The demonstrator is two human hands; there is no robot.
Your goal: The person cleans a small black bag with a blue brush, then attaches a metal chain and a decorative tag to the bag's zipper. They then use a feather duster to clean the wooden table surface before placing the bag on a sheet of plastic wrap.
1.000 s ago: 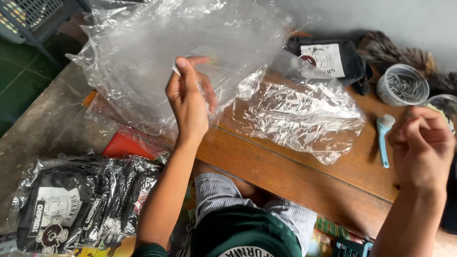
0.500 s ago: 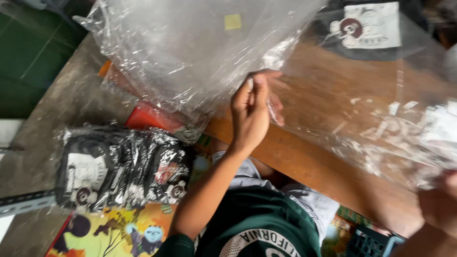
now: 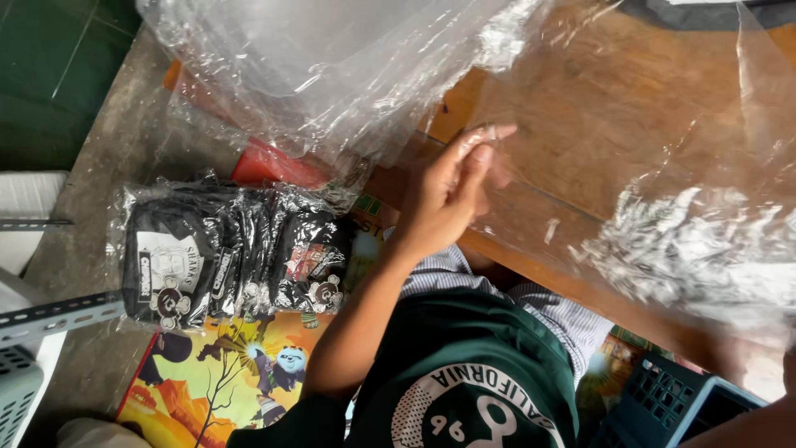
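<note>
Left fingers pinching edge of clear plastic bag, left hand lifting off bent wrist, forearm angling up from lap. Bag crinkly, glossy, see-through, draping over wooden table. Right hand barely showing at lower right; grip impossible to tell. Bagged black shirts lying down left.

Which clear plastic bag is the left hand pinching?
The empty clear bag spread over the wooden table, pinched at its edge by the left hand. The bags on the floor hold black garments.
</note>
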